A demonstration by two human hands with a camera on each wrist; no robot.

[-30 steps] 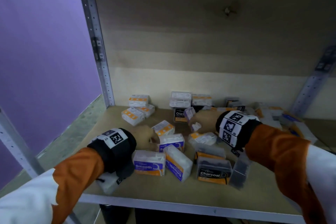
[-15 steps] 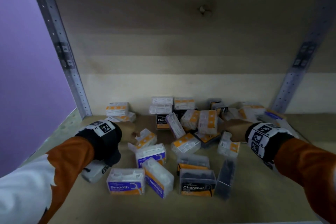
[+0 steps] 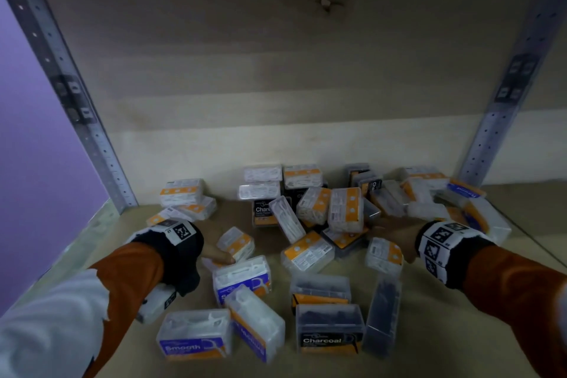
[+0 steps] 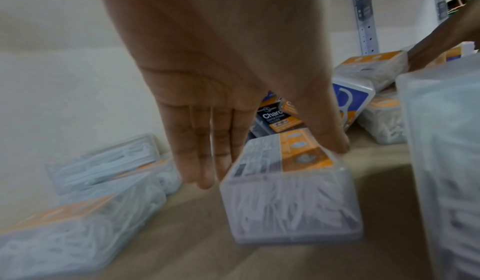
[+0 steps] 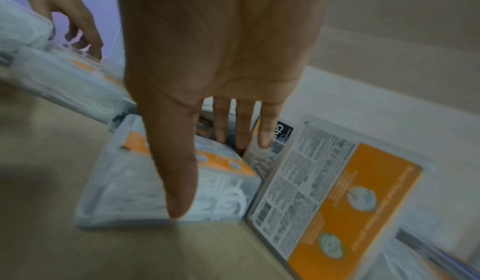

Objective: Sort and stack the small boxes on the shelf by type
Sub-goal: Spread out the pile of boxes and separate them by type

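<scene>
Shelf (image 3: 429,356), plywood board between perforated steel uprights, carries a loose scatter of small clear floss-pick boxes. Three types are readable: orange-label white picks, blue "Smooth", black "Charcoal".

Progress, as judged: early. A short stack of orange-label boxes (image 3: 184,193) sits at the back left, and a pair of clear boxes (image 3: 260,183) is piled at the back centre. That is all the order visible. The central heap (image 3: 325,218) is mixed and tilted, charcoal boxes lying under orange ones. The front row holds a Smooth box (image 3: 194,336), a second blue box on its side (image 3: 256,321) and a Charcoal box (image 3: 329,330), unsorted. Most of the sorting is left.

Left hand (image 4: 221,100): fingers straight and together, thumb spread apart. It straddles a tilted orange-label box (image 4: 288,184), thumb tip on its far top edge, fingertips (image 4: 205,173) at its near left corner. Touching, not yet closed round it.

Right hand (image 5: 213,75): fingers extended and slightly fanned, reaching into the right side of the heap. The thumb lies across a leaning orange-label box (image 5: 166,182); the fingertips sit in the gap behind it, beside an upright orange-backed box (image 5: 337,192). No grip visible.
</scene>
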